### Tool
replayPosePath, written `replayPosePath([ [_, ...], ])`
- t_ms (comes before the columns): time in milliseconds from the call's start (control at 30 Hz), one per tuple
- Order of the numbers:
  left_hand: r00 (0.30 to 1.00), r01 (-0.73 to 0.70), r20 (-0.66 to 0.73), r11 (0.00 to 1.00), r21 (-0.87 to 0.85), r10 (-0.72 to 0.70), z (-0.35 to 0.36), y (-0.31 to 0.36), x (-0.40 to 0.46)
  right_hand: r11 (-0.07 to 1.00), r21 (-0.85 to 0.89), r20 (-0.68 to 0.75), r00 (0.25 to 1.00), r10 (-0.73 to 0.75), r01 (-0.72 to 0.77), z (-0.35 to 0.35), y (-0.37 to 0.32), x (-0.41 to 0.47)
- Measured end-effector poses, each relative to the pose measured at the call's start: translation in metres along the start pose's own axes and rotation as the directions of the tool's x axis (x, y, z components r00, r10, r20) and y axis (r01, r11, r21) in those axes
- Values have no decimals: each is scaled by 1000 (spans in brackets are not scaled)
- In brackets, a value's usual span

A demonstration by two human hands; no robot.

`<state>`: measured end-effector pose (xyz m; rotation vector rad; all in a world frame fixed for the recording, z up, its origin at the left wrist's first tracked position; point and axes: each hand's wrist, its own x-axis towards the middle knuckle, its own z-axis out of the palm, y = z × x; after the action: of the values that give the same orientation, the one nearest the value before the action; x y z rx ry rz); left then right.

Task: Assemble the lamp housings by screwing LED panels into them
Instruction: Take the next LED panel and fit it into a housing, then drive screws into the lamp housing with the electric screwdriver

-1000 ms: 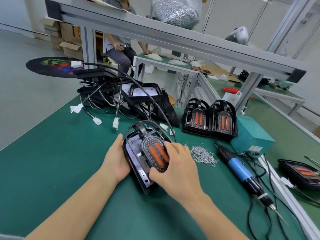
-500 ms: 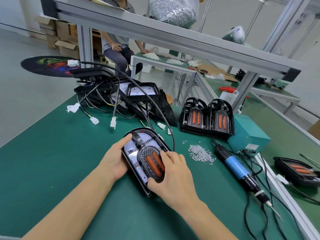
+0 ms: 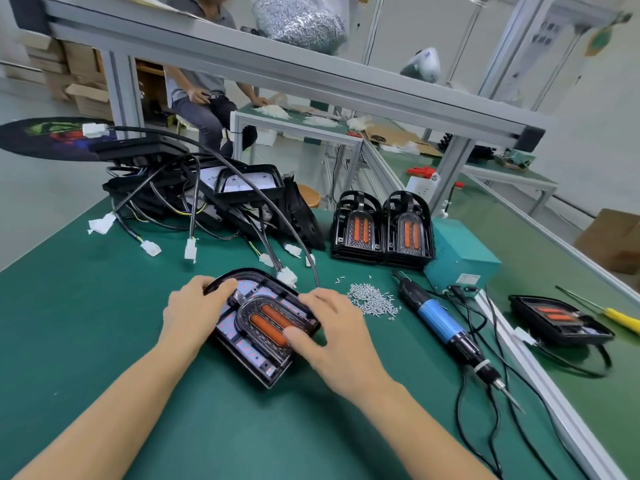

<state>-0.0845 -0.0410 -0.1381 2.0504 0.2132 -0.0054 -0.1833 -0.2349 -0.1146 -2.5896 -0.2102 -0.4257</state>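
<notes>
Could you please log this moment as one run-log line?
left hand grips lamp housing | right hand presses LED panel | screwdriver idle

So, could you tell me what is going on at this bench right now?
A person is seating an LED panel into a black lamp housing on the green mat. The left hand grips the housing's rounded end, while the right hand presses on the panel. The loose screws and the blue electric screwdriver lie untouched to the right, so no screwing has begun.
</notes>
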Motion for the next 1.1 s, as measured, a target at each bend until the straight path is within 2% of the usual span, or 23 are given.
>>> replayPosePath([
  [67, 999, -23, -37, 991, 129, 28, 1, 1, -5, 996, -13, -57, 994, 93, -94, -12, 23, -2],
  [167, 991, -88, -76, 962, 259, 111, 2, 3, -7, 945, -132, -104, 952, 288, -301, -34, 68, -6],
  [267, 992, -84, -63, 953, 292, 107, 0, 5, -5, 825, -269, -173, 868, 465, -496, -58, 112, -12],
  [333, 981, -117, -112, 941, 318, 160, -1, 12, -6, 729, -349, -189, 806, 561, -589, -71, 136, -15],
  [400, 933, -236, -192, 921, 309, 303, 0, 24, -10, 669, -376, -162, 757, 633, -641, -77, 150, -15],
  [467, 858, -417, -199, 868, 270, 474, 6, 42, -14, 652, -388, -95, 732, 675, -651, -78, 157, -12],
  [533, 782, -574, -135, 788, 222, 608, 17, 65, -19, 659, -409, -42, 735, 677, -631, -76, 161, -6],
  [633, 738, -670, 45, 722, 170, 674, 43, 96, -19, 660, -415, -3, 726, 687, -626, -77, 164, 3],
  [700, 728, -686, 170, 703, 186, 665, 61, 111, -16, 658, -393, 20, 710, 704, -642, -80, 166, 8],
  [767, 708, -705, 309, 652, 278, 635, 76, 122, -11, 656, -355, 25, 694, 719, -667, -81, 168, 10],
  [900, 638, -770, 650, 336, 543, 412, 99, 131, -10, 647, -297, 9, 675, 738, -703, -78, 174, 10],
  [1000, 636, -766, 721, 109, 634, 275, 109, 130, -13, 646, -285, -8, 675, 737, -708, -75, 176, 9],
  [1100, 658, -749, 728, 60, 660, 193, 116, 131, -17, 645, -284, -10, 675, 738, -709, -74, 178, 9],
])
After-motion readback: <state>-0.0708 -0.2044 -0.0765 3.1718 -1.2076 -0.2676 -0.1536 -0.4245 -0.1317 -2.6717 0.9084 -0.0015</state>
